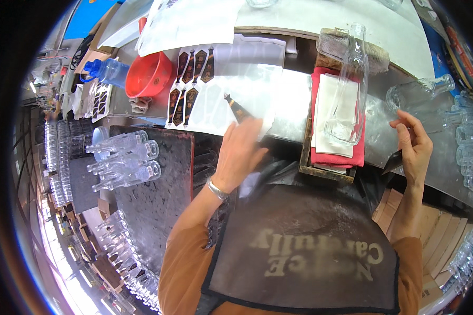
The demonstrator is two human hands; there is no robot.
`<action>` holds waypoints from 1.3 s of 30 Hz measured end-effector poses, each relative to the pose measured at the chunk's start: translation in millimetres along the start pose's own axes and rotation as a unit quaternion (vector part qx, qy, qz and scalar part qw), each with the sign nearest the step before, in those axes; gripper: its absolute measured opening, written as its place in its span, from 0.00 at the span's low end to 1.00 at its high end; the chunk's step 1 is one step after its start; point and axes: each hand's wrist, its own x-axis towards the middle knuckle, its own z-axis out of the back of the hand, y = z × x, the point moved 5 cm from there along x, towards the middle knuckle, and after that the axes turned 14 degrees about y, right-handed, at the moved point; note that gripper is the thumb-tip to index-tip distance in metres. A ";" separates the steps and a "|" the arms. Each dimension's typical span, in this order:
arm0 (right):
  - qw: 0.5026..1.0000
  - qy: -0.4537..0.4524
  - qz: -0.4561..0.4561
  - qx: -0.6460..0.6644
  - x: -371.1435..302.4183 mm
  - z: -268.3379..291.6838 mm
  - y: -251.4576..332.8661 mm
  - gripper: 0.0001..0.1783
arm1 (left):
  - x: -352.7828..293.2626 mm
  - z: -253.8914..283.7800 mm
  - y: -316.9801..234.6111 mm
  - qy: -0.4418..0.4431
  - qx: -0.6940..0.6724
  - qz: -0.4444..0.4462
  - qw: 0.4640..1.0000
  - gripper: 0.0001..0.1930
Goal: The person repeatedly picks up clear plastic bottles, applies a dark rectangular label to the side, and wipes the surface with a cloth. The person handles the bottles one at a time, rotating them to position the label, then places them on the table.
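Note:
My left hand (239,152), smeared by motion, reaches over a white label sheet (268,100). Its fingertips meet the lower end of a slanted dark label (237,108) with orange markings; whether they pinch it is unclear. Several more dark labels (191,86) sit in rows at the sheet's left. My right hand (414,147) has its lower fingers curled around a flat, dark, pointed piece (392,162) like a scraper. A clear glass bottle (347,100) lies between my hands, neck away from me, on white and red cloths (358,157) in a wooden holder (326,176).
Another clear bottle (420,93) lies beyond my right hand, near rows of bottles (470,142). An orange-red bowl (148,74) and a blue-capped jug (108,72) stand at left. Several bottles lie on a dark board (157,210). A damp folded cloth (333,44) lies behind the holder.

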 end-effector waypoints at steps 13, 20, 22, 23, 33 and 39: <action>1.000 0.005 -0.004 0.011 -8.4 2.6 -11.3 0.14 | 11.5 22.6 34.2 -0.133 -0.598 0.145 0.777 0.12; 1.000 0.015 0.019 -0.004 -0.4 -8.9 4.1 0.13 | 123.3 91.4 -110.2 -0.172 -0.220 -0.252 0.927 0.10; 1.000 0.014 0.004 -0.003 -1.6 -6.3 -2.0 0.13 | 122.1 83.8 -127.5 -0.174 -0.076 -0.303 0.934 0.10; 1.000 0.011 -0.006 -0.001 -3.1 -5.1 -5.8 0.13 | 118.0 75.3 -131.3 -0.157 -0.041 -0.319 0.934 0.10; 0.982 0.064 0.019 0.179 48.3 -37.1 21.6 0.21 | 117.7 48.5 -96.2 -0.069 -0.284 -0.197 0.936 0.19; 0.974 0.114 0.010 0.195 86.2 -43.9 21.1 0.29 | 133.0 36.6 -110.4 -0.043 -0.329 -0.153 0.931 0.31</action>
